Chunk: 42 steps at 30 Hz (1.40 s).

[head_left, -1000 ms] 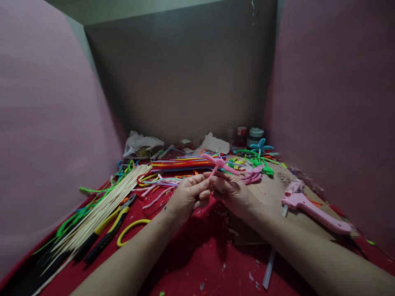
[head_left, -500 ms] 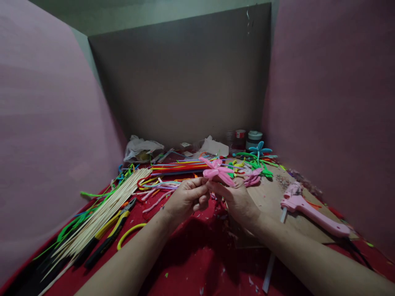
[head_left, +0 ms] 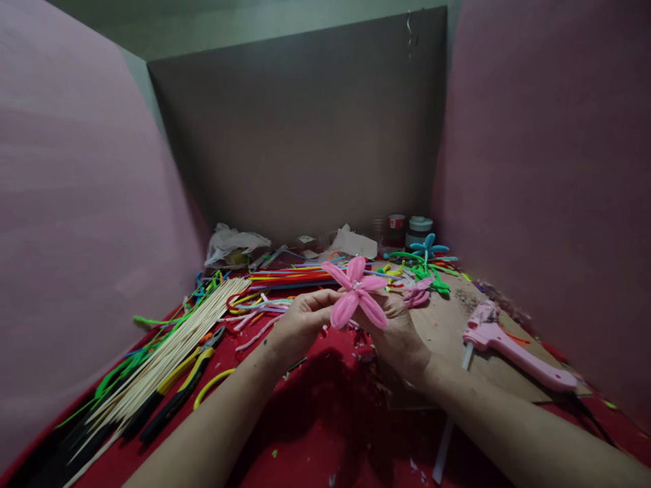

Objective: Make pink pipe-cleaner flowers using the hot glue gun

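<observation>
A pink pipe-cleaner flower (head_left: pixel 359 293) with several looped petals faces me above the red cloth, its middle glinting a little. My left hand (head_left: pixel 300 322) pinches it from the left side, thumb and fingers closed at a petal. From the right, my right hand (head_left: pixel 399 335) grips behind the flower; its fingertips are partly hidden by the petals. Beyond the hands lie red, yellow and purple pipe cleaners (head_left: pixel 289 276). A second pink pipe-cleaner piece (head_left: pixel 418 293) rests just past my right hand.
Bamboo skewers (head_left: pixel 173 352) and yellow-black pliers (head_left: pixel 186 386) lie at left. A pink glue gun (head_left: pixel 519 349) sits on cardboard (head_left: pixel 445 318) at right. Behind are a blue flower (head_left: pixel 428 248), a lidded jar (head_left: pixel 420 232) and a plastic bag (head_left: pixel 234 244). Pink walls stand both sides.
The pink flower has turned and tipped up so its petals now face me, spread out. My left hand has shifted slightly, its fingers closer to the petals.
</observation>
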### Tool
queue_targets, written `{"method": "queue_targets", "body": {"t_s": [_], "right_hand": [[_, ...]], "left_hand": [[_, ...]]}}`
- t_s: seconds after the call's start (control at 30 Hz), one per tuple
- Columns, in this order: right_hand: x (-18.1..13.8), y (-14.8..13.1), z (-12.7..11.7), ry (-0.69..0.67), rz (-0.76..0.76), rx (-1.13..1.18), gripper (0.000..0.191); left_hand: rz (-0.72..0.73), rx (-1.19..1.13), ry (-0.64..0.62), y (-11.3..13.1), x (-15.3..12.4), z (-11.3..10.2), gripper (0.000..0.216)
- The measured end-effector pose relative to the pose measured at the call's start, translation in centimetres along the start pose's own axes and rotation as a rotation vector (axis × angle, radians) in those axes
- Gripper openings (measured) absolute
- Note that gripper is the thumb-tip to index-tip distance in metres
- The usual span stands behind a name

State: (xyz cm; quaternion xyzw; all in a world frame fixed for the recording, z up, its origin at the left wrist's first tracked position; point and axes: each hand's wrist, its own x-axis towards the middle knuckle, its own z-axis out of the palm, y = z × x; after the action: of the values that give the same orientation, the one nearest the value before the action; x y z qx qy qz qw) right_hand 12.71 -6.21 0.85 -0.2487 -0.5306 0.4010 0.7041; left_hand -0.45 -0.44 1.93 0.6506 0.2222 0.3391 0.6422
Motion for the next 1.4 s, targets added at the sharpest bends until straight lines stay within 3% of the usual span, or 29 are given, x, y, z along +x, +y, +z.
{"method": "queue_targets", "body": {"t_s": [0.2,0.33,0.43,0.53,0.67,1.07,1.27,1.4], "right_hand": [[0.1,-0.4,-0.3,0.094,-0.058,-0.159,0.017],[-0.1,-0.2,-0.3,0.104,-0.029,-0.200,0.017],[-0.4,-0.1,-0.2,0.063,-0.028,-0.175,0.019],[-0.5,-0.2,-0.1,0.044,-0.012,-0.159,0.019],[-0.4,-0.5,0.2,-0.010,0.032,-0.097,0.016],[-0.3,-1.3,0.4,-0.047,0.065,-0.148,0.020],[-0.4,-0.8,0.3,-0.067,0.073,-0.124,0.023],[-0.4,-0.4,0.0,-0.054,0.040,-0.125,0.019]], "left_hand": [[0.184,0.097,0.255,2.9,-1.0,0.2,0.023],[0.152,0.150,0.049,4.4,-2.4,1.0,0.044],[0.059,0.318,-0.034,4.7,-3.1,1.8,0.037],[-0.015,0.360,-0.009,4.8,-3.2,2.3,0.032],[0.002,0.357,0.028,5.1,-3.0,2.0,0.029],[0.027,0.228,-0.037,5.1,-2.7,1.1,0.022],[-0.061,0.123,-0.154,4.9,-2.7,0.1,0.024],[-0.037,0.120,-0.101,4.9,-2.5,0.4,0.021]]}}
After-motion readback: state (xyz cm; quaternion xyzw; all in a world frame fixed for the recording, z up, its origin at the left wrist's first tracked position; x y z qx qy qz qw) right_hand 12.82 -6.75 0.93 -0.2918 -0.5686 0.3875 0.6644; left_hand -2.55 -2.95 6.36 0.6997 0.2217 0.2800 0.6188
